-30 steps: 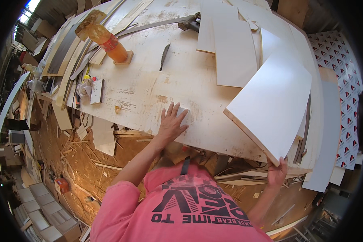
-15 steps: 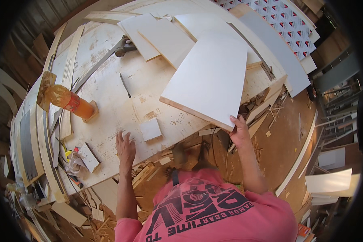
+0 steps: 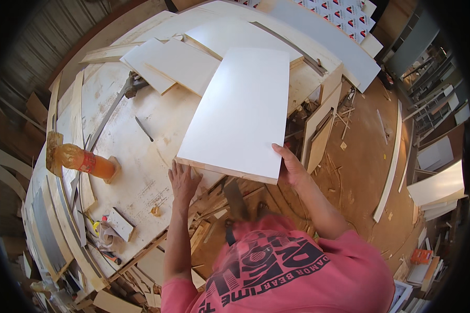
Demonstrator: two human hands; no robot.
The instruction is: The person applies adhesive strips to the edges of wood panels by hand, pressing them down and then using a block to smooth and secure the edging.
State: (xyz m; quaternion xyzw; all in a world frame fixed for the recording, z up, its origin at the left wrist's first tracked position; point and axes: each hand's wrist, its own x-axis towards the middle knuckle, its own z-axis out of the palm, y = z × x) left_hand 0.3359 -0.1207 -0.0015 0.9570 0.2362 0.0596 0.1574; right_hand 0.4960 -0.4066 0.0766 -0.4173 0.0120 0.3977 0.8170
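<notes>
A large white board (image 3: pixel 237 115) with a bare wood-coloured near edge lies tilted over the workbench (image 3: pixel 141 182), its near right part reaching past the bench edge. My right hand (image 3: pixel 292 166) grips the board's right side near the close corner, thumb on top and fingers underneath. At the near left corner, my left hand (image 3: pixel 185 181) has its fingers stretched out against the board's edge, not wrapped round it. A dark, thin blade-like tool (image 3: pixel 144 129) rests on the bench left of the board.
An orange bottle (image 3: pixel 91 163) stands at the left. Near it are a small white-faced block (image 3: pixel 121 224) and a crumpled cloth (image 3: pixel 107 237). More white panels (image 3: pixel 188 62) lie at the back, beside a dark clamp-like tool (image 3: pixel 134 85). Wood scraps (image 3: pixel 344 117) litter the floor at right.
The board has swung round and come nearer to me. My left hand has moved from the bare bench to its near left corner. The small white square block is no longer visible.
</notes>
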